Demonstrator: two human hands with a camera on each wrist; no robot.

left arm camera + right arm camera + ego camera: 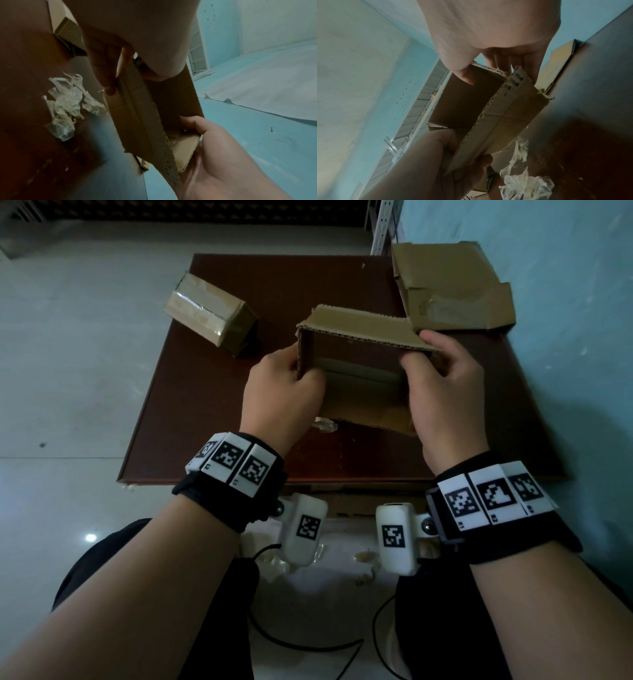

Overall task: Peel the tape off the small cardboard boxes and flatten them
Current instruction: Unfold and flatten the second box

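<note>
Left hand: the left hand (284, 392) is gripping the left end wall of the open box (359, 371) — thumb inside the cavity, fingers (106, 75) curling round the outside, as the left wrist view is showing.

Right hand: the right hand (442, 392) is clamping the right end wall the same way, thumb tucked inside and fingers wrapping the outer face, with the index fingertip lying on the edge of the raised far flap.

Box in hand: it is being held between the two hands, above the near middle of the brown table (205, 405), with its open mouth facing the person. No tape is showing on it.

Key relation: the box's long axis is running left to right, straight from one hand to the other — so each hand is sitting at an end and neither is nearer. Collapsing it will likely mean shearing the two ends in opposite directions.

Stripped tape: a crumpled wad of clear tape (67, 106) is lying on the table just beneath the left hand.

Still to do: a sealed box (209, 316), tape still across it, is waiting at the far left edge of the table.

Already down: flattened cardboard (452, 289) is lying at the far right corner, against the blue wall.
</note>
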